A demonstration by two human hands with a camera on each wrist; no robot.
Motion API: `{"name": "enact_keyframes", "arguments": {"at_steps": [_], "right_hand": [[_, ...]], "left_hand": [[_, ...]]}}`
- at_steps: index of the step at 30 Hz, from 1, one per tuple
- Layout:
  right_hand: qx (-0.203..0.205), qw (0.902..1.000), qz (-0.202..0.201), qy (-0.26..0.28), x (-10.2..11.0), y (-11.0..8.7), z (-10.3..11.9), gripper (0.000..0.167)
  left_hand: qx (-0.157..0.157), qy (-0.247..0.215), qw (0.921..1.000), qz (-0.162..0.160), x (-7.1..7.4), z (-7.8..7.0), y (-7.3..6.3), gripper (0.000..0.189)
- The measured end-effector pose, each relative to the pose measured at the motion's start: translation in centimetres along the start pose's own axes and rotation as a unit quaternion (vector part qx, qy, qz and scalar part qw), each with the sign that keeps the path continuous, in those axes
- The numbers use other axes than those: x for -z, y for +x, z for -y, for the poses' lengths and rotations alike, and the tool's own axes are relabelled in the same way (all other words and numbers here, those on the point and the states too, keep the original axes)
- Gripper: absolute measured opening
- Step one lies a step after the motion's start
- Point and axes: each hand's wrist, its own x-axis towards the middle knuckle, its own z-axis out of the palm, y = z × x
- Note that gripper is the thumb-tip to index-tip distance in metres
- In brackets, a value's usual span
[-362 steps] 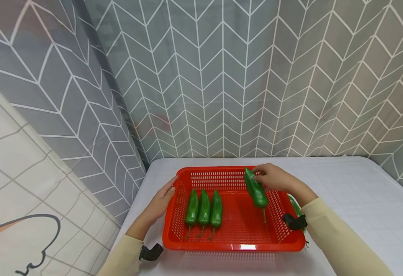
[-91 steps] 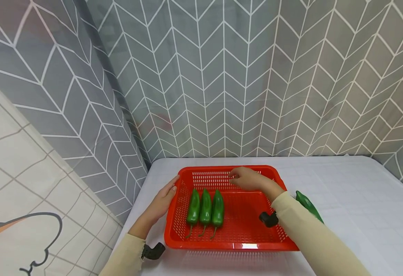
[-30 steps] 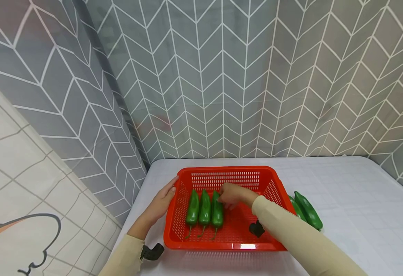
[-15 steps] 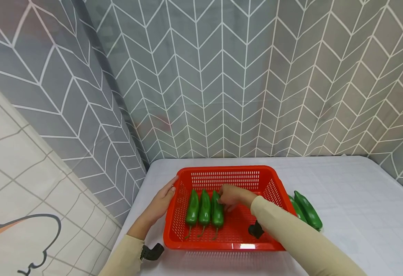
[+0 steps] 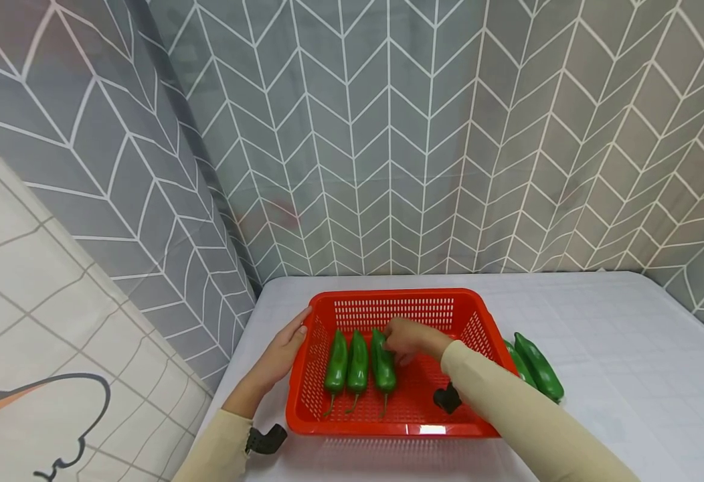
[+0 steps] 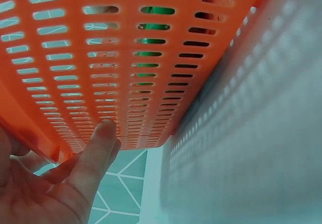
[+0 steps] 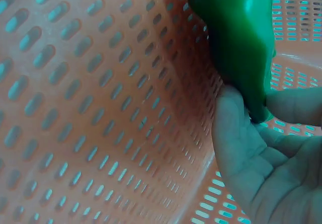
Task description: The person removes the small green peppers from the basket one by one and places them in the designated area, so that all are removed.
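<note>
Inside the red basket (image 5: 340, 428), three green peppers lie side by side, tips away and stems toward me. My right hand (image 5: 409, 339) pinches the rightmost pepper (image 5: 384, 375) near its tip; the right wrist view shows the thumb and a finger on either side of the narrow end of this pepper (image 7: 244, 32). The other two, a middle pepper (image 5: 358, 368) and a left pepper (image 5: 336, 368), are untouched. My left hand (image 5: 284, 349) rests against the basket's left side with fingers fairly straight. In the left wrist view a finger (image 6: 95, 156) touches the slotted wall.
Outside the basket to the right, two more green peppers lie on the white-covered table (image 5: 623, 361); the nearer-to-basket one (image 5: 517, 365) is partly hidden by the rim and the outer one (image 5: 539, 367) shows more fully. A grey patterned curtain (image 5: 376, 167) hangs behind the table.
Earlier my right hand carried a pepper over the basket's right side; a second pepper now lies outside. It has since reached the rightmost basket pepper, which has just shifted slightly right. Left hand unmoved.
</note>
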Motion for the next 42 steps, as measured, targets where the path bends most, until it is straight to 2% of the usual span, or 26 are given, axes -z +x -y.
{"name": "enact_keyframes", "arguments": {"at_steps": [9,18,27,39,42], "right_hand": [[0.006,0.9993,-0.027,-0.023,0.6,0.0,0.1,0.011],[0.017,0.9996,-0.023,0.001,1.4,-0.6,0.6,0.008],[0.047,0.9983,-0.021,0.025,2.2,-1.2,0.7,0.017],[0.041,0.9973,-0.036,0.049,3.2,-2.1,0.3,0.024],[0.045,0.9975,-0.035,0.041,3.3,-2.2,0.2,0.024]], "left_hand": [[0.001,-0.003,1.0000,0.002,0.0,-0.1,0.1,0.052],[0.001,-0.002,1.0000,0.006,0.1,0.0,0.2,0.052],[0.005,0.007,1.0000,0.001,0.0,0.3,0.2,0.052],[0.006,-0.004,1.0000,0.003,0.1,0.0,0.0,0.052],[0.006,-0.002,1.0000,0.000,0.0,-0.1,0.0,0.052]]}}
